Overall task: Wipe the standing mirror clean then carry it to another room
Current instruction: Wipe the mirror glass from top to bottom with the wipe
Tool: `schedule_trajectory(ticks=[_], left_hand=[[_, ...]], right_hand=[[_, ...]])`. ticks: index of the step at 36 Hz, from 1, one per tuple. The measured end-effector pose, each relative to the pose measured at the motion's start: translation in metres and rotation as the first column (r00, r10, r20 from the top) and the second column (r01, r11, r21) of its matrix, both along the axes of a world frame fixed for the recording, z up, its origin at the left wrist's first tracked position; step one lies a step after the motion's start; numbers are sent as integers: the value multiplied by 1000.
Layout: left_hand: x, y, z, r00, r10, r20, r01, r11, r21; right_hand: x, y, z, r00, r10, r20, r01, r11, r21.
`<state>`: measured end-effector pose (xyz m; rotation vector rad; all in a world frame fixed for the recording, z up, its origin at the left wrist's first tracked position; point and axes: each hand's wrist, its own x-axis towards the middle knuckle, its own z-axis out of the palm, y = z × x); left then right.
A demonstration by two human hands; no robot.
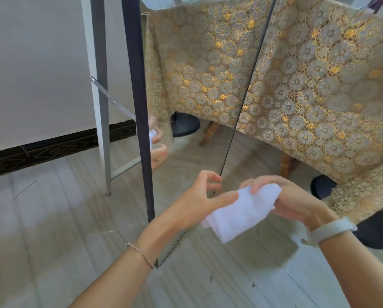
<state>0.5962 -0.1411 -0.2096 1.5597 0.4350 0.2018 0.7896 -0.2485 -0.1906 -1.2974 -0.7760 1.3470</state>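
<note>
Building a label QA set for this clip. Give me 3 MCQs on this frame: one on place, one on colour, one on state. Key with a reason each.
1. Where is the white cloth?
A. on the floor
B. between both hands, in front of the mirror
C. on the tablecloth

2. What colour is the wristband on the right wrist?
A. black
B. red
C. pale grey

3. What is the right hand doing?
A. holding the cloth
B. gripping the mirror frame
C. hanging idle

Key:
1 B, the left hand and the right hand both hold it off the floor.
2 C, the band looks pale grey.
3 A, its fingers curl over the cloth.
</note>
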Motion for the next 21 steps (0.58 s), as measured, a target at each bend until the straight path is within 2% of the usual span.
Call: schedule_trajectory(ticks=[2, 4, 5, 6, 7, 8, 9, 12, 17, 19, 21], left_hand=[[2, -4, 0, 998, 43, -54, -39, 996, 77], [7, -8, -2, 985, 173, 27, -175, 976, 130], [9, -9, -2, 961, 263, 81, -272, 954, 129], [11, -9, -3, 927, 353, 123, -367, 922, 120], [12, -9, -4, 889, 431, 152, -450, 885, 121], [13, -8, -4, 853, 491, 175, -515, 847, 134], [13, -8, -4, 826, 528, 198, -558, 816, 151], [12, -9, -5, 807, 541, 237, -588, 772, 241], [10, -10, -5, 858, 452, 243, -513, 778, 363], [7, -12, -7, 875, 425, 231, -484, 775, 407], [-1, -16, -10, 870, 442, 219, -491, 742, 456]], right_hand=[[-4, 5, 0, 998, -61, -34, 61, 998, -16], [-12, 14, 0, 984, -176, 0, 176, 984, -37], [-16, 18, -6, 987, -155, 48, 157, 987, -43], [-20, 20, -9, 985, -172, 4, 172, 983, -64], [-23, 21, -14, 959, -194, -208, 177, 980, -95], [-29, 22, -16, 940, -167, -299, 134, 983, -129], [-34, 23, -19, 938, -150, -314, 103, 981, -161], [-53, 26, -23, 963, -98, -252, 51, 981, -188], [-47, 32, -17, 932, -192, -306, 191, 981, -33], [-37, 40, -17, 932, -306, -194, 305, 952, -38], [-20, 51, -20, 874, -484, -36, 483, 875, -45]])
